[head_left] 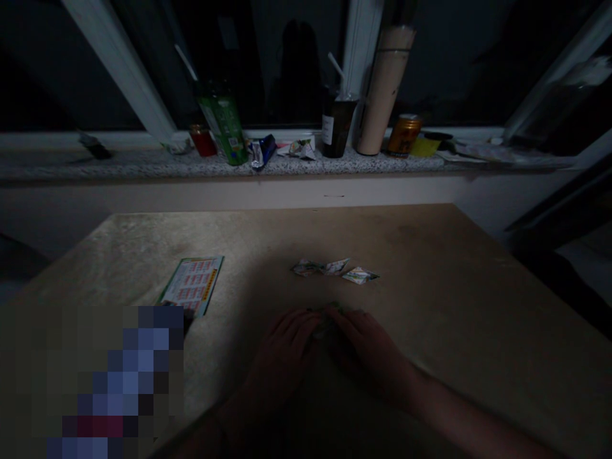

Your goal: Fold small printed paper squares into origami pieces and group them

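Cupping a small, partly hidden piece (327,327) between left hand (289,336) and right hand (367,335) over the counter (440,261); cannot tell whether gripped or merely touched. Situated just nearer than three folded papers (336,266), well right of a printed card (194,282).

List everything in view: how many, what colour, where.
Folded pieces: 3, multicoloured, table
Small item: uncounted, greenish, table, mostly hidden
Printed card: 1, mostly white, table left
Table: 1, brown, foreground
Windowsill: 1, grey, beyond table
Window bars: several, pale, behind sill
Small container: 1, red, sill left
Tall container: 1, green, sill left
Wrapper: 1, silver-blue, sill left
Cup: 1, dark, sill
Flask: 1, beige, beside cup
Can: 1, orange, beside flask
Low object: 1, yellow, beside can
Scraps: several, pale, sill
Left hand: 1, bare, table
Right hand: 1, bare, table
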Tool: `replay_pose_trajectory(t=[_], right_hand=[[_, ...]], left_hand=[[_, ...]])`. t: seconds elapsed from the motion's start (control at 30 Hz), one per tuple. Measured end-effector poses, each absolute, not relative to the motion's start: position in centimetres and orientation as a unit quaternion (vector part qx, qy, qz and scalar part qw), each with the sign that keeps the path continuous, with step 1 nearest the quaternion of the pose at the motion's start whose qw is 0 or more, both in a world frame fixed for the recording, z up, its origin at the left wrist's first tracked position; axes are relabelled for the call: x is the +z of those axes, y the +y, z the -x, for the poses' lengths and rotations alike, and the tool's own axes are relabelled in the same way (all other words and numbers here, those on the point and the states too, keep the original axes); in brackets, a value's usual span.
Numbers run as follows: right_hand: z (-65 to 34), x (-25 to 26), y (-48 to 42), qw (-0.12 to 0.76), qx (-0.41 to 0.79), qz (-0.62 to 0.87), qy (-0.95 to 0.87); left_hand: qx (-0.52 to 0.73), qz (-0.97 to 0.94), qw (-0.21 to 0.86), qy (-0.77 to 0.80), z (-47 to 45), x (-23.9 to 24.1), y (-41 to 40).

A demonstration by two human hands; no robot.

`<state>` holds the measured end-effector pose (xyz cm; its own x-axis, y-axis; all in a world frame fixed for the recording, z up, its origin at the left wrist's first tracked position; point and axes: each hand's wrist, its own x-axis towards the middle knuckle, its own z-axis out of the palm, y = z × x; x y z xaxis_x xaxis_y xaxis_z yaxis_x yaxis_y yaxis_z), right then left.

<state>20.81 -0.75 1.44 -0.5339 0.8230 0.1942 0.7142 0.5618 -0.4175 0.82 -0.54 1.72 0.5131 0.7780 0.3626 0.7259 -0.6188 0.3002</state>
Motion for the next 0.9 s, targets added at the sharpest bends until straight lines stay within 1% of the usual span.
replay_pose_trajectory(t=[0.5,0.73,0.9], right_hand=[[-21.4,1.3,-0.5,0.277,0.197,0.427,-0.838],[-21.8,1.6,-0.2,0.296,0.219,0.425,-0.827],[-22.0,1.5,0.2,0.282,0.193,0.441,-0.83]], left_hand=[[0.249,-0.868,0.051,0.427,-0.9,2.6,-1.3],[0.219,-0.86,0.011,0.461,-0.9,2.7,-1.3],[0.189,-0.854,-0.033,0.484,-1.0,2.5,-1.2]])
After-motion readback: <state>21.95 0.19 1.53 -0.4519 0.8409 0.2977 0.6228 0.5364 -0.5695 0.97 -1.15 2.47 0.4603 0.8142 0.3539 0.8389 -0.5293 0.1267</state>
